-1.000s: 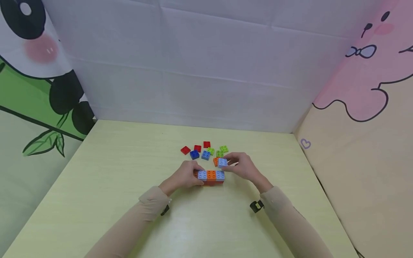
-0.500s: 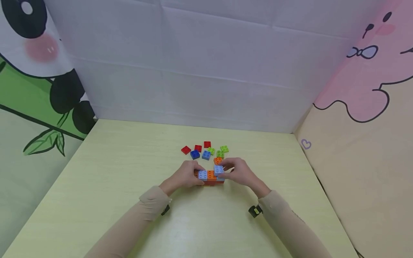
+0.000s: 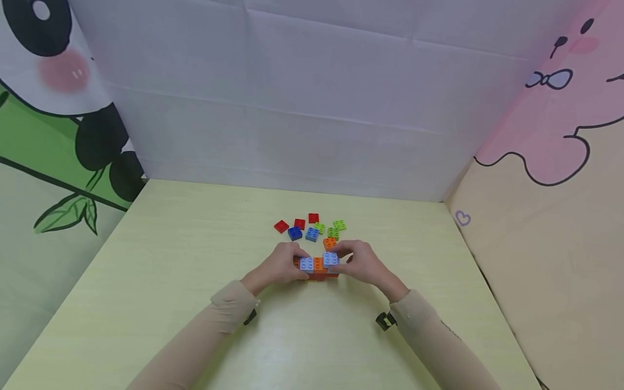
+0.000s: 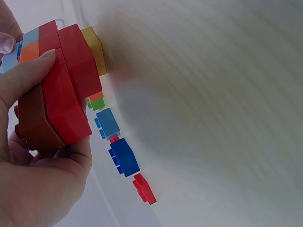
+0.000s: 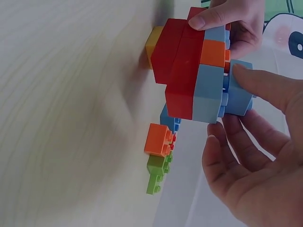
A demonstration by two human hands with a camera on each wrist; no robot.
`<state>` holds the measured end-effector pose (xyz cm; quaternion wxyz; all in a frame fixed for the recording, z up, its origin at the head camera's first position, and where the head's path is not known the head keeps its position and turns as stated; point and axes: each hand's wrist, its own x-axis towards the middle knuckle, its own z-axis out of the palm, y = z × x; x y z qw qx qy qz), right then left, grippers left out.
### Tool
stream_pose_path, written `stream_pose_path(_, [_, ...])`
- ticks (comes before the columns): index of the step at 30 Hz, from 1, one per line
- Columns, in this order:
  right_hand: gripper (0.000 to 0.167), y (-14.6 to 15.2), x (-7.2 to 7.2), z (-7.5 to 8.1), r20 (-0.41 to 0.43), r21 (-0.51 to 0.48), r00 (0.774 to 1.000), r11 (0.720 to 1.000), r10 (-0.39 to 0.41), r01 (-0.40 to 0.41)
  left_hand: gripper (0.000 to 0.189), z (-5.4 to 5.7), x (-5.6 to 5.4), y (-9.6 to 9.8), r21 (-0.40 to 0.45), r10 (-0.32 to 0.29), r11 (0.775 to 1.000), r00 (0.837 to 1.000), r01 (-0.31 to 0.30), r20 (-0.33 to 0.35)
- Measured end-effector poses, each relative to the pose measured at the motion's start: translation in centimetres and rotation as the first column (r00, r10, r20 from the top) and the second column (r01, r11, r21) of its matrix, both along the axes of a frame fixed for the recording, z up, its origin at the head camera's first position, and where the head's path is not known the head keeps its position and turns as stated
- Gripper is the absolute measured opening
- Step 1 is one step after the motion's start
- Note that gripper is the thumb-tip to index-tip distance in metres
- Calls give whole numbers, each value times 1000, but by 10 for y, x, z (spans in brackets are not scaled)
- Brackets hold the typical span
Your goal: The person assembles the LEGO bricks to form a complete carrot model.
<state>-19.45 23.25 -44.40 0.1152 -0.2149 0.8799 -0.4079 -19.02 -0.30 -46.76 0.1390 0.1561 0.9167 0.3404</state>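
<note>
My left hand [image 3: 279, 265] grips the left end of a toy brick stack. In the left wrist view its thumb lies on a red brick [image 4: 64, 104], beside a brown brick [image 4: 35, 118]. The stack has a yellow brick [image 5: 151, 45] at the bottom and red ones above. On top run the brown, a light blue, an orange [image 5: 213, 53] and another light blue brick [image 5: 208, 92]. My right hand [image 3: 362, 263] pinches a loose light blue brick [image 5: 240, 97] between thumb and fingers. That brick is right at the studs of the stack's right end, slightly offset.
Behind the stack lie loose bricks: an orange one [image 3: 329, 242], a medium blue one [image 3: 312, 234], a dark blue one [image 3: 294, 233], three green ones [image 3: 339, 224] and three red ones [image 3: 281, 226]. A pale fabric wall [image 3: 292, 146] rises at the table's back edge.
My right hand has brought the light blue brick left and toward me, from beside the loose orange brick onto the stack's right end. My left hand has kept its grip in place.
</note>
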Motion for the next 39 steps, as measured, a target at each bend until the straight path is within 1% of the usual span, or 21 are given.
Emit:
stream_pose_path(5, [37,-1,1,3,-15,23,1000,1000,4,-3,40,1,0,0,3,-1,1000,1000,1,2])
stream_pose_path(9, [35,-1,0,5,-21,21,1000,1000,17,-17,41,1,0,0,7,-4,1000,1000,4,-5])
stream_pose_path(17, [34,-1,-1,6,2,32,1000,999,24,-24,41,0,-1,-1,8,-12,1000,1000,12,-3])
stream_pose_path(24, [32,0,-1,9,8,21,998,998,59,-59,41,1,1,0,11,-6,1000,1000,6,-5])
stream_pose_path(31, [32,-2,-2,10,3,67,998,995,70,-70,40,2,2,1,12,3,1000,1000,-3,6])
stream_pose_path(39, [32,-3,-3,14,4,73,997,994,76,-76,41,5,3,0,10,4,1000,1000,-4,5])
